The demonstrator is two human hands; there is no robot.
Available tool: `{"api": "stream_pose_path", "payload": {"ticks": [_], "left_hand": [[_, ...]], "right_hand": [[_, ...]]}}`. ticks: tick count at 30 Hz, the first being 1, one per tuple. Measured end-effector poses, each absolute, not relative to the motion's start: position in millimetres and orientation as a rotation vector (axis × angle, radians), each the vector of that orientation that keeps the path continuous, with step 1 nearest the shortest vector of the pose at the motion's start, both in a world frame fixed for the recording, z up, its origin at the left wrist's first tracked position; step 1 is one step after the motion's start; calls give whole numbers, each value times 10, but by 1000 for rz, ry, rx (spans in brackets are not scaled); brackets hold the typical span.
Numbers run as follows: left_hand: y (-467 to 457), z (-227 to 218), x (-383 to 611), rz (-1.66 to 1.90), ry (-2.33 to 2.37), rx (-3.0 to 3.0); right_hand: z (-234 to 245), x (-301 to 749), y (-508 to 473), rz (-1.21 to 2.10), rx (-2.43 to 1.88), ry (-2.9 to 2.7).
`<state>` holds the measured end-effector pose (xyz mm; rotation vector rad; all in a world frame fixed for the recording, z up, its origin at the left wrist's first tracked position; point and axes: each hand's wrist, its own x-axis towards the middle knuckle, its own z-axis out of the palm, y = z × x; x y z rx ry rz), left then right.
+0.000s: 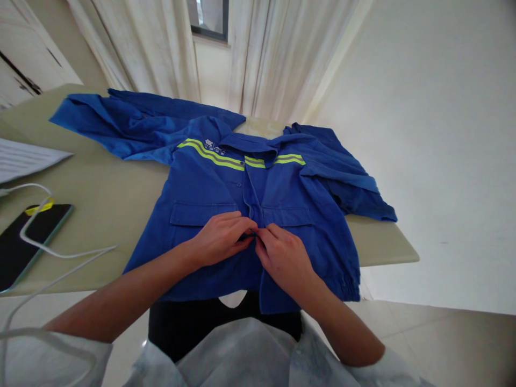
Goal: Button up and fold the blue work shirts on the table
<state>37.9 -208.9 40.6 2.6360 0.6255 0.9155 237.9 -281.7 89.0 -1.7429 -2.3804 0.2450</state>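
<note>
A blue work jacket (209, 188) with yellow-green and grey reflective stripes lies front side up, its collar pointing away from me and its sleeves spread to both sides. At the lower part of its front opening, my left hand (226, 236) pinches one edge of the cloth. My right hand (282, 252) meets it there, fingers closed on the same front placket. A small dark piece shows between the fingertips, too covered to make out fully. Higher up, the front edges lie partly apart, with a button or buttonhole visible near the stripe. Some blue cloth (177, 105) lies behind the left shoulder.
The jacket rests on a pale green table (97, 215). At left lie a black phone (32, 236), a white cable (60, 252) and a printed sheet (28, 158). Curtains (149, 48) hang behind, and a white wall (435, 161) borders the right.
</note>
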Motion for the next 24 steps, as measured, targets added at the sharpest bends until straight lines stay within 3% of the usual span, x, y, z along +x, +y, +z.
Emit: {"api": "stream_pose_path", "payload": {"ticks": [8,13,16,20,24], "left_hand": [[-2083,367,362,848,663,2547],[-2067,350,375,861,659,2605],[-2051,368,377,825,657,2677],[-2045,391,366,880,659,2745],[-2051,414,354,1018,648,2836]], "right_hand": [[899,2469,-2771,552,-1532,-2201],[758,2621,-2655,1155,-1334,-1775],[612,2667,-2611,1348,-1293,-1478],[546,2651,-2644,1291,-1282,-1412],[602,2641,-2702,955,-1364,-1690]]}}
